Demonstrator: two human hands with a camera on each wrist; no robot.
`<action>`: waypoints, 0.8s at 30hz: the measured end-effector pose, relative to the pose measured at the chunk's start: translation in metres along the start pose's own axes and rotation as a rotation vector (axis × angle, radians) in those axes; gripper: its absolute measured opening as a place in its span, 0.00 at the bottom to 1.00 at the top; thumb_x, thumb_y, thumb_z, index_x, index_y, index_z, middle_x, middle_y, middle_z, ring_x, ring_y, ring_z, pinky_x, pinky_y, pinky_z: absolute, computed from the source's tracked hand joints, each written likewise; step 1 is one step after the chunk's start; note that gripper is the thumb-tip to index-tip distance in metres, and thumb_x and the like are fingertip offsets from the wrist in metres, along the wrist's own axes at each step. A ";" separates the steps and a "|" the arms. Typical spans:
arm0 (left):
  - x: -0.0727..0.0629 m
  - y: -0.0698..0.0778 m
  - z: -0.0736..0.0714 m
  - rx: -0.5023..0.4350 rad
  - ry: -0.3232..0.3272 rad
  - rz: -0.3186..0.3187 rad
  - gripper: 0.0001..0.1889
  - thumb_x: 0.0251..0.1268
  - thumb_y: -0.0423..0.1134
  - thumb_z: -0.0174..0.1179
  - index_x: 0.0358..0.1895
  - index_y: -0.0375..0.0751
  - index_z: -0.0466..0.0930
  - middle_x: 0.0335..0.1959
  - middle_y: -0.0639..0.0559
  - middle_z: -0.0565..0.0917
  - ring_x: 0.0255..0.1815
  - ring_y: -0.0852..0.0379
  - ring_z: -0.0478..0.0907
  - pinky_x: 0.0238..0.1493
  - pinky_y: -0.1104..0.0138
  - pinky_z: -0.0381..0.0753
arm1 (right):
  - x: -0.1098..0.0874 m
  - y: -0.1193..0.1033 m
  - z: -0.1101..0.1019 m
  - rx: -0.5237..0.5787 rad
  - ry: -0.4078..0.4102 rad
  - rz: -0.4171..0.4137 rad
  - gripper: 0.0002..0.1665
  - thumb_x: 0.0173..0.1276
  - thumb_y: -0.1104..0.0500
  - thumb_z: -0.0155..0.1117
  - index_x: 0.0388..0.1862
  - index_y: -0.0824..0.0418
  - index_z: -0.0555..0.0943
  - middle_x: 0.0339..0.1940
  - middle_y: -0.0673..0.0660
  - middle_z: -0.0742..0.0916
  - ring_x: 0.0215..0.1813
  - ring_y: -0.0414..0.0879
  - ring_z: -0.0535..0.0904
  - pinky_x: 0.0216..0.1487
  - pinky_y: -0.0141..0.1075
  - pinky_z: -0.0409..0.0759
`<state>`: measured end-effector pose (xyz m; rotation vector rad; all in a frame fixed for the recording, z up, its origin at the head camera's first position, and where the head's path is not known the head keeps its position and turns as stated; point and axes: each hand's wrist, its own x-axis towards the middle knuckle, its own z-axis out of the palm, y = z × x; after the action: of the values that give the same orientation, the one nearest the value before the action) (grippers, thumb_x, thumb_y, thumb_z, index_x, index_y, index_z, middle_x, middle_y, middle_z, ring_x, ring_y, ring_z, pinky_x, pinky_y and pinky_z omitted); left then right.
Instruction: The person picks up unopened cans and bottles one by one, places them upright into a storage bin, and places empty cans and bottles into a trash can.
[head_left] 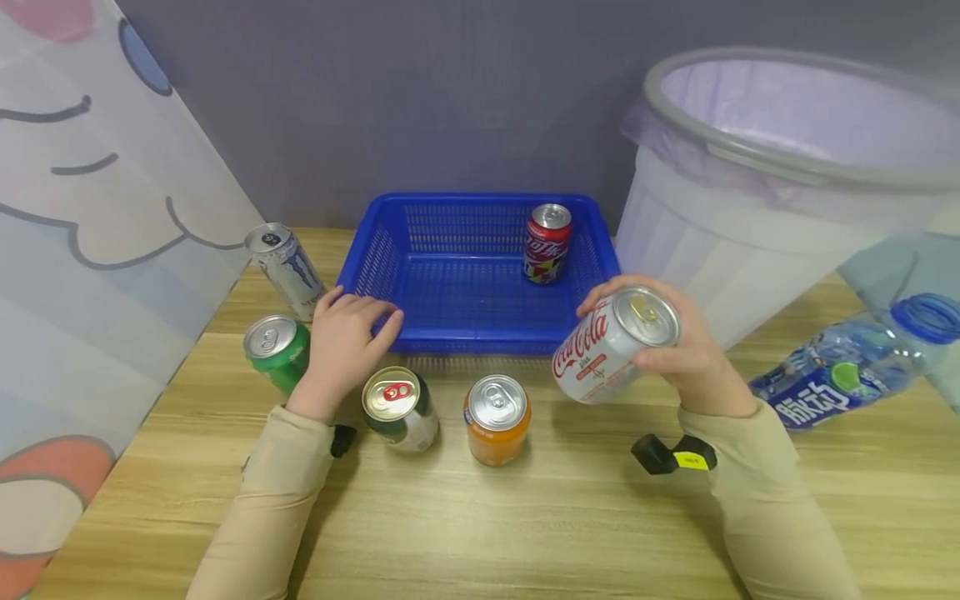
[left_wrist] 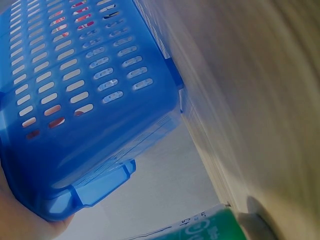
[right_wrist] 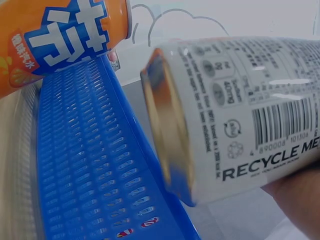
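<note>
My right hand [head_left: 693, 354] grips a white and red Coca-Cola can [head_left: 592, 354], lifted and tilted beside the front right corner of the blue basket [head_left: 480, 343]. The can's golden base faces the basket in the right wrist view. At the basket's front left corner, my left hand [head_left: 345, 346] holds the rim, its fingers bent over the edge. A red can [head_left: 546, 250] stands inside the basket at the back right. Near my left hand are a green can [head_left: 277, 354], a dark green and white can [head_left: 401, 412] and a tall white can [head_left: 288, 271]. An orange can [head_left: 497, 425] stands before the basket.
A large white bin [head_left: 705, 233] with a purple liner stands behind and right of the basket. A clear bottle [head_left: 847, 371] with a blue cap lies at the right. Grey panel [head_left: 420, 100] rises behind the wooden table [head_left: 465, 533].
</note>
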<state>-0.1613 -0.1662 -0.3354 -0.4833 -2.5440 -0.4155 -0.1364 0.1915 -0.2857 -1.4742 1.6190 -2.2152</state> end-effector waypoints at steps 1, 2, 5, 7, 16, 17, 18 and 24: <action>0.000 0.000 0.000 0.000 0.000 0.001 0.19 0.66 0.49 0.51 0.37 0.38 0.85 0.36 0.44 0.87 0.43 0.43 0.79 0.66 0.48 0.60 | 0.000 0.000 0.000 0.002 0.020 0.008 0.27 0.53 0.67 0.63 0.55 0.67 0.75 0.49 0.62 0.83 0.53 0.53 0.79 0.54 0.40 0.76; 0.000 0.000 0.000 0.000 0.001 0.001 0.19 0.66 0.49 0.51 0.37 0.38 0.85 0.36 0.44 0.87 0.43 0.43 0.79 0.66 0.48 0.60 | 0.000 0.000 0.000 0.007 0.038 0.014 0.26 0.53 0.67 0.62 0.54 0.67 0.76 0.49 0.62 0.84 0.53 0.53 0.79 0.53 0.40 0.76; 0.000 0.000 0.001 0.000 0.002 0.004 0.19 0.66 0.49 0.51 0.36 0.38 0.85 0.36 0.45 0.87 0.42 0.44 0.79 0.66 0.49 0.60 | 0.000 0.000 0.001 0.029 0.084 0.033 0.25 0.55 0.67 0.63 0.54 0.66 0.76 0.49 0.62 0.83 0.52 0.54 0.79 0.54 0.40 0.77; 0.000 -0.001 0.001 0.001 0.002 0.004 0.19 0.66 0.49 0.51 0.36 0.38 0.85 0.36 0.45 0.87 0.43 0.44 0.80 0.66 0.49 0.60 | 0.001 0.000 0.001 0.039 0.116 0.040 0.24 0.55 0.67 0.63 0.53 0.66 0.76 0.49 0.62 0.84 0.52 0.54 0.79 0.53 0.41 0.78; -0.001 -0.001 0.000 0.003 0.001 0.000 0.19 0.66 0.49 0.51 0.37 0.38 0.85 0.36 0.45 0.87 0.43 0.44 0.80 0.66 0.48 0.60 | 0.008 0.005 0.002 0.085 0.234 0.023 0.23 0.53 0.68 0.64 0.51 0.68 0.78 0.46 0.63 0.84 0.51 0.54 0.79 0.51 0.39 0.77; -0.001 -0.001 0.000 0.003 0.002 0.001 0.19 0.66 0.49 0.51 0.37 0.38 0.85 0.36 0.45 0.87 0.43 0.44 0.80 0.66 0.48 0.60 | 0.009 0.006 0.002 0.088 0.249 0.020 0.22 0.53 0.68 0.64 0.50 0.67 0.78 0.46 0.63 0.84 0.51 0.53 0.79 0.51 0.39 0.78; -0.001 -0.001 0.001 0.003 0.003 0.001 0.19 0.66 0.49 0.51 0.36 0.38 0.85 0.36 0.44 0.87 0.43 0.43 0.80 0.66 0.48 0.60 | 0.010 0.006 0.002 0.097 0.260 0.016 0.22 0.53 0.69 0.64 0.50 0.67 0.78 0.46 0.63 0.84 0.51 0.54 0.79 0.51 0.39 0.78; -0.001 0.000 0.000 0.002 -0.002 0.000 0.19 0.66 0.49 0.51 0.37 0.38 0.85 0.36 0.44 0.87 0.43 0.43 0.79 0.66 0.48 0.60 | 0.013 0.011 0.001 0.161 0.324 0.005 0.21 0.54 0.69 0.62 0.49 0.68 0.78 0.46 0.63 0.84 0.49 0.53 0.80 0.48 0.39 0.80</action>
<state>-0.1611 -0.1662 -0.3361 -0.4838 -2.5462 -0.4119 -0.1480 0.1791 -0.2849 -1.1174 1.4664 -2.6197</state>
